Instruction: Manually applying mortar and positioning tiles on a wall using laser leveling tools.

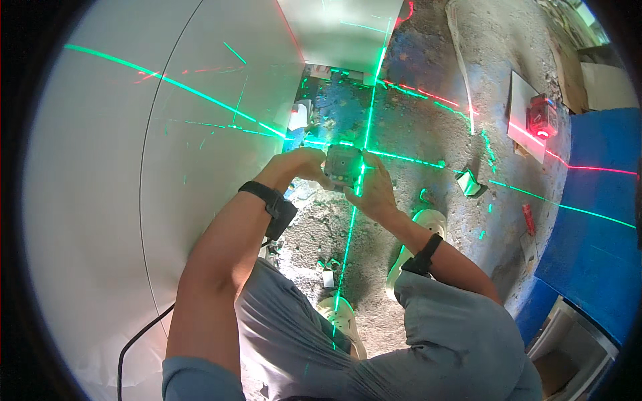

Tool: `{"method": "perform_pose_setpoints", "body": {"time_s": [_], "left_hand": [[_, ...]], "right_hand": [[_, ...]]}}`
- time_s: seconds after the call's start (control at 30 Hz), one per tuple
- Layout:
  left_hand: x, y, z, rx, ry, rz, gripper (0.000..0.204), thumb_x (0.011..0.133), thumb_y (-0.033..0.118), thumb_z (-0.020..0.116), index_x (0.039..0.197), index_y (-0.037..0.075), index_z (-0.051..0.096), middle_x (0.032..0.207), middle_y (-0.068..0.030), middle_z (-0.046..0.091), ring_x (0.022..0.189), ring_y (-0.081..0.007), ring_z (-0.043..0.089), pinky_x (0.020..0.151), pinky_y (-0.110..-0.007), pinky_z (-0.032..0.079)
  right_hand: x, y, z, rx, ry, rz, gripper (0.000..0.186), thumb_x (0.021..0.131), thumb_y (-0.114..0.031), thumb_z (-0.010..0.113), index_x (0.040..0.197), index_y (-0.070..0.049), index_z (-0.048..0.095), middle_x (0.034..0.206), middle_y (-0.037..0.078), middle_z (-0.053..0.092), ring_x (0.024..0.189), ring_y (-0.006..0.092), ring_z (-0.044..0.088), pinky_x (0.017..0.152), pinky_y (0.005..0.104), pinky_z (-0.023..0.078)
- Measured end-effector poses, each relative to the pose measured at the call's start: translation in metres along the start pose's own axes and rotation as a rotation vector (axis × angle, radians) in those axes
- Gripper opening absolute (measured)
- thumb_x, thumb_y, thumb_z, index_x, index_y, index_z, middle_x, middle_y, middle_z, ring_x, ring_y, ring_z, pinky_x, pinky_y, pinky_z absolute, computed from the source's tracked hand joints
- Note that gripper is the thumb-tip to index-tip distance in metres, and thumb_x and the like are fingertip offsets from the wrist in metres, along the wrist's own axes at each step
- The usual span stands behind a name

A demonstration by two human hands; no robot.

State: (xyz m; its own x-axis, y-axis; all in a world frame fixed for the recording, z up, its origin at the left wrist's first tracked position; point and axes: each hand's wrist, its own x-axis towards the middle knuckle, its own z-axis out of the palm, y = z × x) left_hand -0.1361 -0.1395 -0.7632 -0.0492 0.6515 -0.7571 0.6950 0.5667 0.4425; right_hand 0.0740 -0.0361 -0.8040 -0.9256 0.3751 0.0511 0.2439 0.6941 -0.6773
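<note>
A small boxy laser level (344, 167) sits between my two hands near the middle of the view, low over the rough floor. Bright green lines cross at it and run over floor, wall and shoes. My left hand (302, 164) is closed on its left side, and my right hand (376, 190) grips its right side. Some fingertips are hidden behind the body. Each wrist wears a black strap, the left one with a black box on it.
A tall white panel (100, 187) stands close on the left. Far right, a second laser level (542, 119) casts red lines from a white board (519, 100). A blue panel (595, 174), a red stick-like object (528, 219) and a small white block (468, 182) are also right. My pale clogs (344, 321) are below.
</note>
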Motion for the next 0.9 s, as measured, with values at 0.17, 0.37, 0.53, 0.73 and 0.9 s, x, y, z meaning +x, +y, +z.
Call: {"method": "perform_pose_setpoints", "body": {"time_s": [0.17,0.37,0.53,0.73,0.9], "left_hand": [[0.002,0.0,0.001,0.018,0.043,-0.004,0.059,0.068,0.042,0.081,0.114,0.007,0.068,0.107,-0.0201,0.069,0.1,-0.0351,0.065,0.084,-0.045,0.05],[-0.004,0.005,-0.002,-0.017,0.034,0.002,0.056,0.069,0.042,0.081,0.113,0.009,0.069,0.105,-0.0194,0.069,0.099,-0.0346,0.065,0.083,-0.045,0.05],[-0.003,0.01,-0.002,0.036,0.057,-0.028,0.059,0.067,0.044,0.081,0.112,0.008,0.069,0.104,-0.0196,0.069,0.098,-0.0351,0.065,0.083,-0.045,0.05],[-0.006,0.004,-0.004,0.004,0.065,-0.019,0.06,0.066,0.044,0.082,0.11,0.006,0.069,0.106,-0.0208,0.069,0.099,-0.0359,0.064,0.083,-0.045,0.05],[-0.005,0.008,-0.004,0.022,0.047,-0.08,0.066,0.064,0.045,0.082,0.113,0.003,0.067,0.109,-0.0208,0.068,0.101,-0.0361,0.064,0.086,-0.044,0.05]], "right_hand": [[0.001,0.003,-0.001,-0.042,0.035,-0.012,0.096,0.072,-0.032,0.077,0.145,0.005,0.025,0.135,0.025,0.043,0.13,0.0424,0.039,0.11,0.0489,0.033],[0.006,0.005,-0.002,-0.006,0.017,0.009,0.097,0.069,-0.029,0.081,0.142,0.006,0.029,0.138,0.025,0.041,0.131,0.0417,0.039,0.11,0.0482,0.033],[0.006,0.008,0.001,-0.039,0.026,-0.01,0.099,0.069,-0.03,0.082,0.143,0.006,0.028,0.141,0.024,0.039,0.132,0.0412,0.038,0.111,0.0481,0.032],[0.009,-0.004,-0.002,-0.046,0.049,-0.01,0.101,0.07,-0.032,0.082,0.145,0.004,0.024,0.143,0.023,0.037,0.133,0.0408,0.037,0.111,0.0491,0.031],[0.007,-0.002,-0.001,-0.032,0.118,-0.051,0.096,0.072,-0.03,0.079,0.145,0.003,0.025,0.143,0.023,0.038,0.133,0.0406,0.037,0.109,0.0494,0.031]]}}
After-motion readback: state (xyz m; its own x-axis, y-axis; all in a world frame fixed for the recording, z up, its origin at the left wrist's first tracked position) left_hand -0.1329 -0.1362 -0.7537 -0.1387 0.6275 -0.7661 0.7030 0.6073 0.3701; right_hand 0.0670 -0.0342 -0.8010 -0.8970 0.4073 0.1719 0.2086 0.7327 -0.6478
